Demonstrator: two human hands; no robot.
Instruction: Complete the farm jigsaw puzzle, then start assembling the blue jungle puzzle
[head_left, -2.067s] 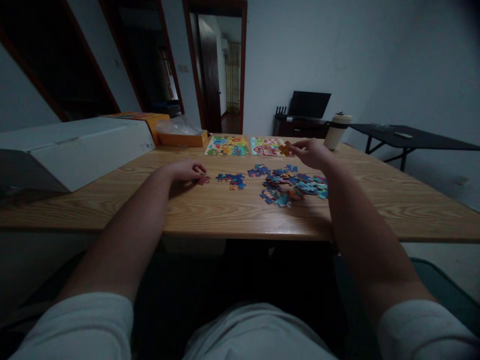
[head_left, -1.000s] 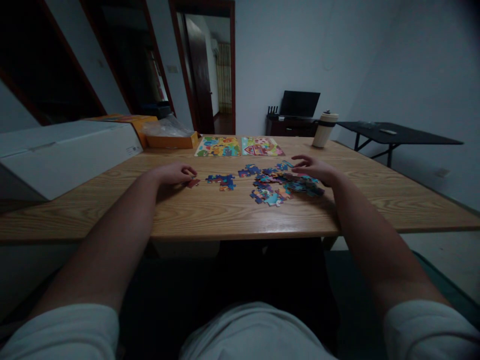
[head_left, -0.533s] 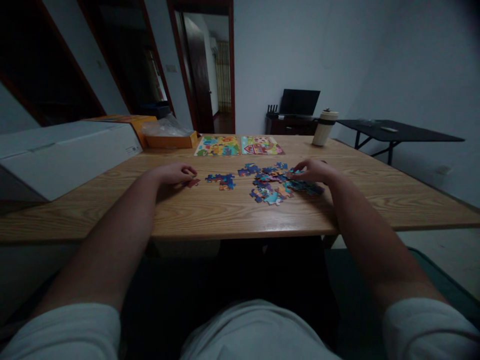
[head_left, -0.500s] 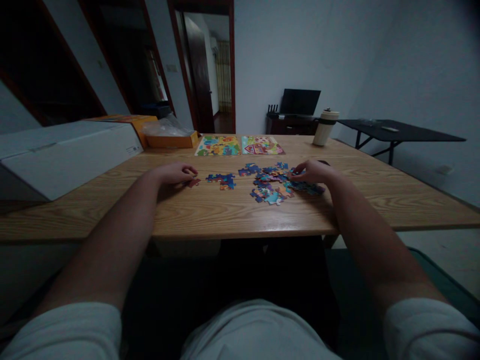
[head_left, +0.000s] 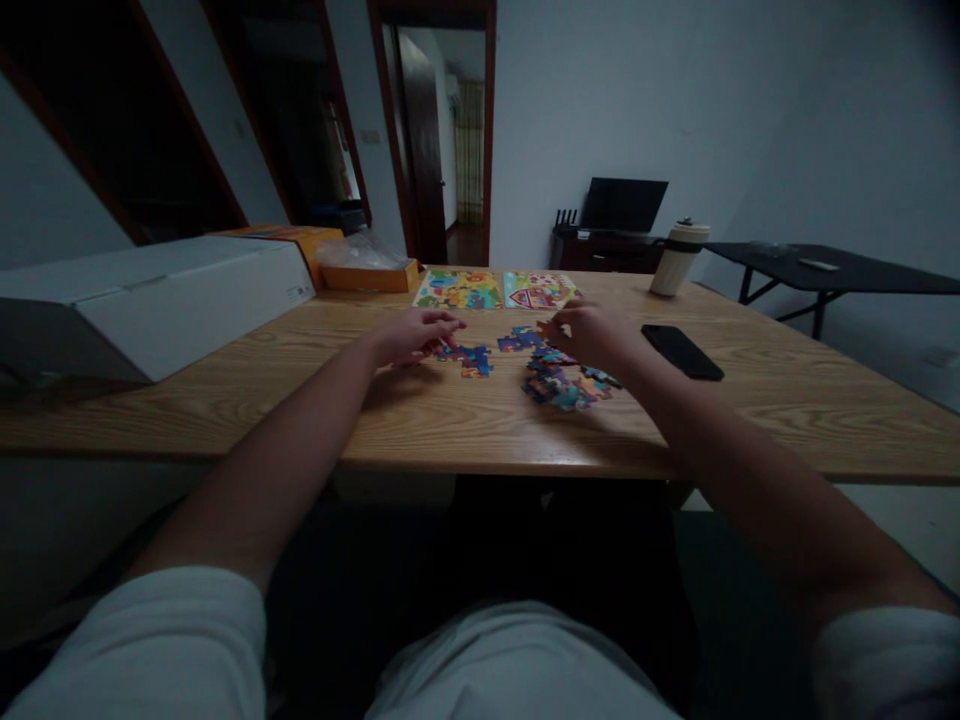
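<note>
My left hand [head_left: 421, 335] is at the left end of a small joined strip of blue and orange puzzle pieces [head_left: 476, 362]. Its fingers are apart, with the fingertips over the strip's edge. My right hand [head_left: 589, 332] is raised over the heap of loose puzzle pieces [head_left: 562, 385], thumb and fingers pinched on a brownish puzzle piece [head_left: 548, 329]. Part of the heap is hidden behind that hand and wrist. Between the strip and the heap lies a group of blue puzzle pieces [head_left: 519, 339], flat on the table.
Two colourful picture sheets [head_left: 459, 290] lie side by side at the back. A white box [head_left: 172, 300] and an orange tray [head_left: 371, 276] with clear plastic stand at left. On the right are a black phone [head_left: 681, 352] and a cream bottle [head_left: 676, 262] on the wooden table [head_left: 450, 430].
My right hand has lifted from the heap and moved left with a piece, uncovering the phone. My left hand has come right to the joined strip. The camera view has turned slightly left.
</note>
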